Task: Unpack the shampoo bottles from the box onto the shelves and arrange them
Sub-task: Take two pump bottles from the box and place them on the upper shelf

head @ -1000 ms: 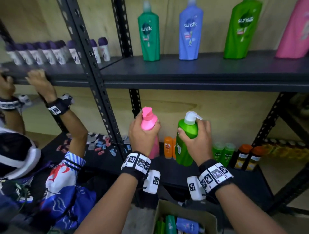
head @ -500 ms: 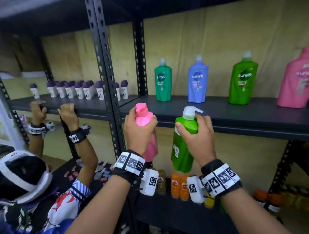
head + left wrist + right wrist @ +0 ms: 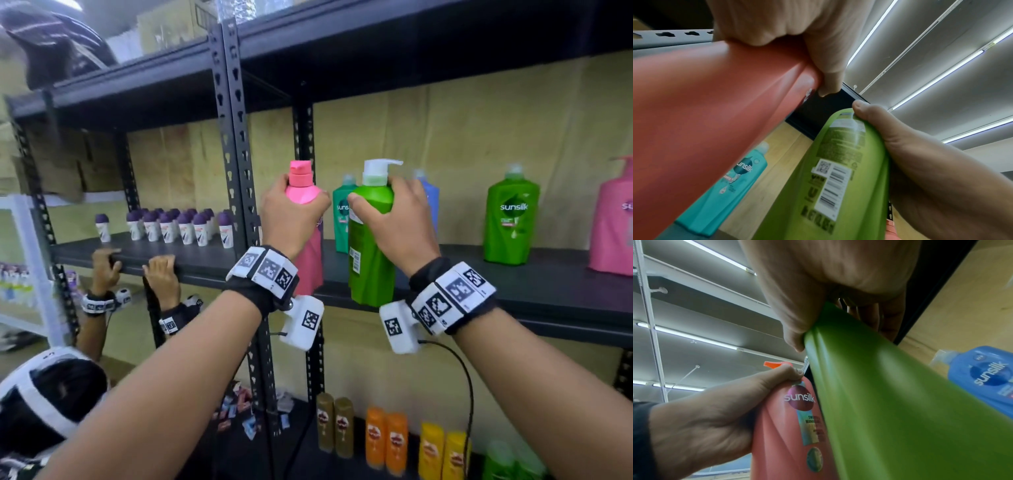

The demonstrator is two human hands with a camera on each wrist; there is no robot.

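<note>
My left hand (image 3: 291, 219) grips a pink shampoo bottle (image 3: 310, 260) by its shoulder, just under the pink cap. My right hand (image 3: 394, 219) grips a green pump bottle (image 3: 370, 270) the same way. Both bottles hang upright, side by side, in front of the middle shelf's (image 3: 548, 291) front edge. In the left wrist view the pink bottle (image 3: 705, 121) and the green bottle (image 3: 838, 178) nearly touch. On the shelf behind stand a teal bottle (image 3: 342, 219), a blue bottle (image 3: 432, 205), a green bottle (image 3: 510, 222) and a pink bottle (image 3: 613, 222).
A black upright post (image 3: 239, 171) stands just left of my left hand. Small purple-capped bottles (image 3: 178, 226) fill the left shelf, whose edge another person's hands (image 3: 137, 270) grip. Small orange, brown and yellow bottles (image 3: 387, 442) stand on the lower shelf.
Both hands have lifted the pink and green bottles from the lower shelf's height up to the middle shelf. The view has tilted upward; the box has left the picture.
</note>
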